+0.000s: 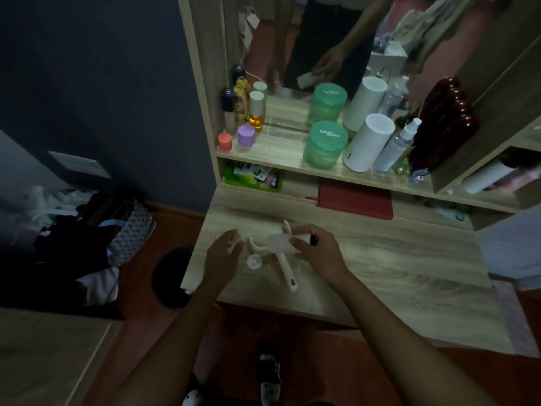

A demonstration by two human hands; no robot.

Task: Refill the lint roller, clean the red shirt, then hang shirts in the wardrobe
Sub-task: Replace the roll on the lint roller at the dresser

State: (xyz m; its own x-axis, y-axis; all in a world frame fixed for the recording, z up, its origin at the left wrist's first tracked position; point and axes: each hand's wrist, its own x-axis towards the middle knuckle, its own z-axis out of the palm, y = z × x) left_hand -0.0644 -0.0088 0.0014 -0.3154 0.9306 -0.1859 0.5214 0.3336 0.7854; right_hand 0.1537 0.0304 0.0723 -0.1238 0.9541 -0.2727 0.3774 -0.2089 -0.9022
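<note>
Head view, dim light. The right hand (pixel 317 247) is curled around a white refill roll (pixel 281 244), a short pale cylinder held just above the wood-grain bench (pixel 395 259); the fingers cover its right end, so that end cannot be made out. The left hand (pixel 224 253) hovers beside the roll with fingers loosely spread and nothing in its grasp. Beneath the roll lies the lint roller (pixel 288 271), cream-white, its long handle running toward the near edge of the bench and ending in a loop-like tip; its head is partly hidden behind the roll and the right hand, and the form of the frame there is hard to read. A small white round cap (pixel 253 261) lies on the bench just left of the handle. At the back of the bench rests a dark red flat object (pixel 355 202), which is not identifiable. The shelf (pixel 263 153) above carries a green jar (pixel 325 143), a white cylinder (pixel 369 142), a clear spray bottle (pixel 396 146) and small bottles, doubled in the mirror (pixel 292 54), where the person is reflected only from the waist down. A heap of dark clothes (pixel 87 227) lies on the floor at left, individual garments indistinct. Both forearms are cut off at the lower frame edge.
</note>
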